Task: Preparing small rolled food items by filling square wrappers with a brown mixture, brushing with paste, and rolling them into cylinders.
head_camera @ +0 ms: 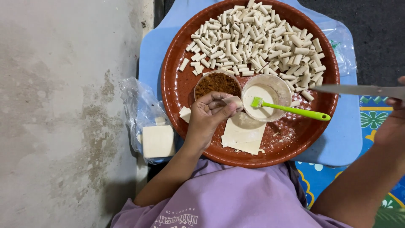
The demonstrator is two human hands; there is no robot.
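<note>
Pinching a small pale roll of wrapper (233, 101) between thumb and fingertips, left hand (209, 116) in a closed grip over the near side of a round reddish-brown woven tray (177, 90), just beside two small bowls. Touching the roll's far edge, a small clear bowl of brown crumbly filling (217, 83), about full. Right next to it, a second clear bowl of thin creamy-white paste (266, 98), with a green silicone brush (291, 109) resting head-down in the paste and handle lying out over the rim toward the right. Just below the bowls, a short stack of flat square pale wrappers (244, 136) on the tray floor, plus one small loose square (185, 114) by the wrist. Filling the far half of the tray, a big heap of finished pale rolls (257, 40), spread many deep. Under the tray, a light blue board (337, 139). Left of the tray, a clear plastic bag (145, 112) holding a block of stacked square wrappers (158, 141), lying against a grey concrete floor (55, 105). At the right edge, right hand (392, 122) closed round a knife (354, 89), blade pointing left over the tray rim; grip partly cut off by the frame. Beneath it, a patterned blue mat (371, 120). Nearest the camera, a lilac shirt (228, 198).
</note>
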